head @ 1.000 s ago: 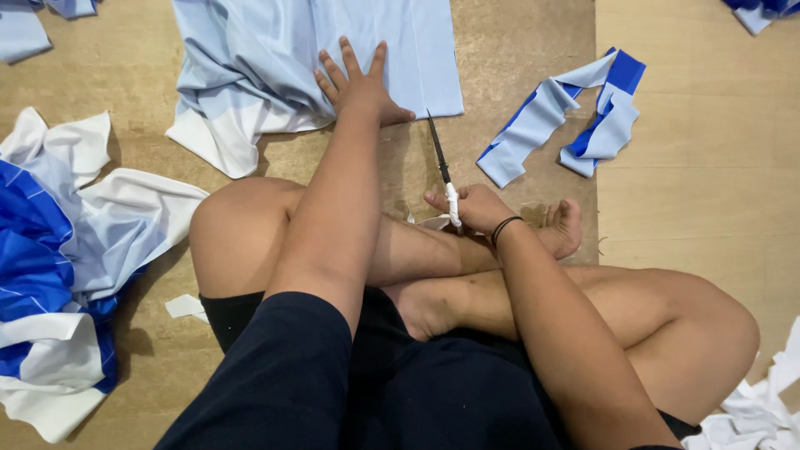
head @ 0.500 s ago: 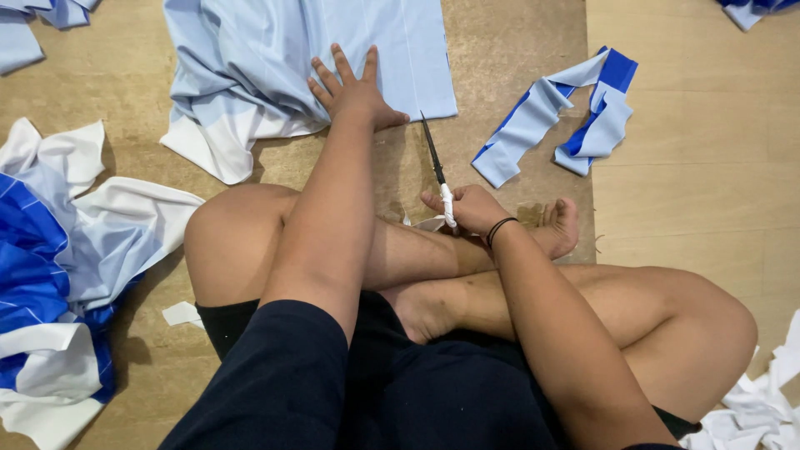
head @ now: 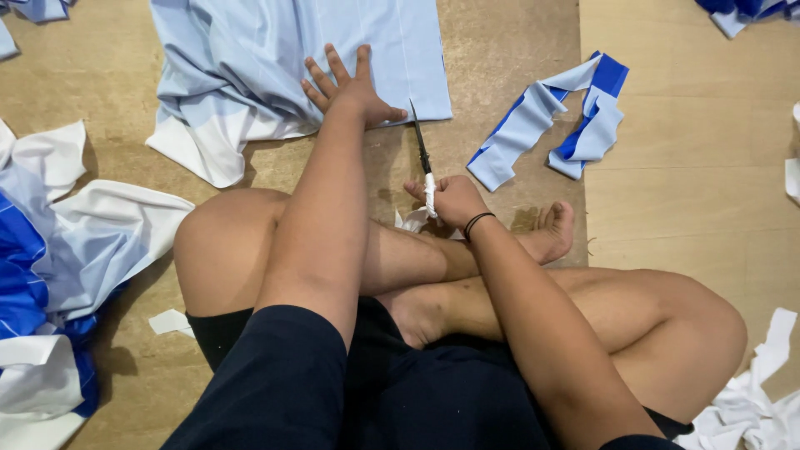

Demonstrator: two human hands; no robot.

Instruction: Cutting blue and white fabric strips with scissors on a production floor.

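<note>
I look down from the head camera at a person sitting cross-legged on a brown floor (head: pixel 100 92) that looks like pressed board, mottled and matte. To the right a straight seam runs up the view, and past it the floor turns to a paler, smoother panel (head: pixel 692 167).

The left hand (head: pixel 346 87) lies flat and open, fingers spread, pressing on the near edge of a light blue cloth (head: pixel 275 50) that is spread across the top of the view (its white lower corner is folded and rumpled toward the left). The right hand (head: pixel 450 198) is closed around the white-wrapped handles of a pair of scissors (head: pixel 422 154); the dark blades point away from the body, their tip just beside the cloth's near edge and close to the left thumb. I cannot tell whether the blades are parted.

Around the legs the floor is littered with cuttings. A folded strip in blue and pale blue (head: pixel 550 125) lies to the right of the scissors, near the seam. A large heap of white and blue fabric (head: pixel 58 275) sits at the left edge, and a small white scrap (head: pixel 169 321) rests by the left thigh. Crumpled white pieces (head: pixel 750 400) lie at the lower right, and more blue fabric (head: pixel 742 10) shows at the top right corner.
</note>
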